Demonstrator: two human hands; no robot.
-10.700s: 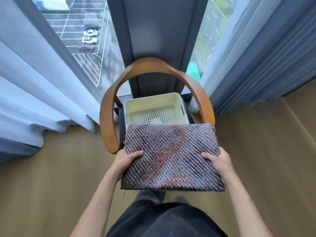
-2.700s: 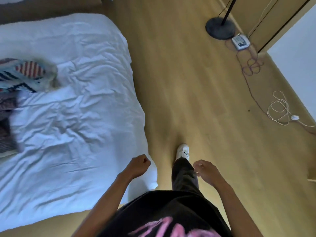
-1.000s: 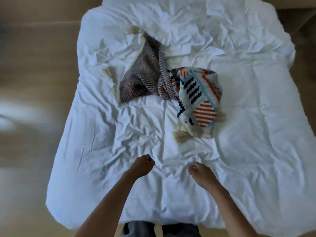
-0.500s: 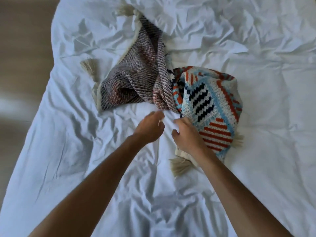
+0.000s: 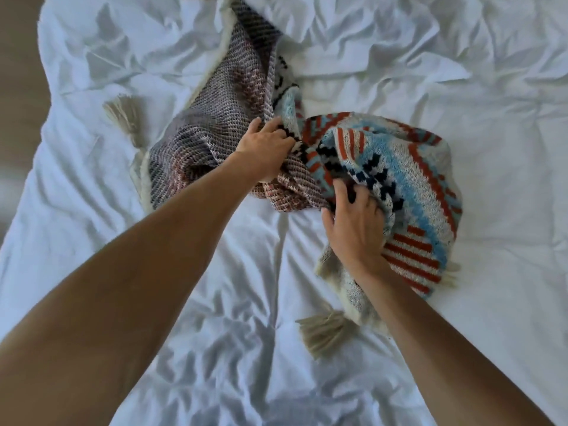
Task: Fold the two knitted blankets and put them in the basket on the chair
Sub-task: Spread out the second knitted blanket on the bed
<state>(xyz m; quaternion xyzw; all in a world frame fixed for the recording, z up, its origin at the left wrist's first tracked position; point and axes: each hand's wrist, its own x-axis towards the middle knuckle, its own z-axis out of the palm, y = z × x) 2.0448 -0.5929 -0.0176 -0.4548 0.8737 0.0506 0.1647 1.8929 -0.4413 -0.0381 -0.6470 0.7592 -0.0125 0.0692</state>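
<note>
Left hand [image 5: 266,146], right hand [image 5: 353,229] in blanket [image 5: 415,170]; sheet [image 5: 507,87] around

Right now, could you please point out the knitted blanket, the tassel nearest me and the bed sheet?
knitted blanket [image 5: 408,176]: head view, blue striped part.
nearest tassel [image 5: 325,333]: head view, its fringe.
bed sheet [image 5: 233,348]: head view, bare creased patch.

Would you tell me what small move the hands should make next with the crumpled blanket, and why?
Probably lift and draw the hands apart to spread it: left hand and right hand both grip the blanket, which lies bunched on the sheet.
</note>
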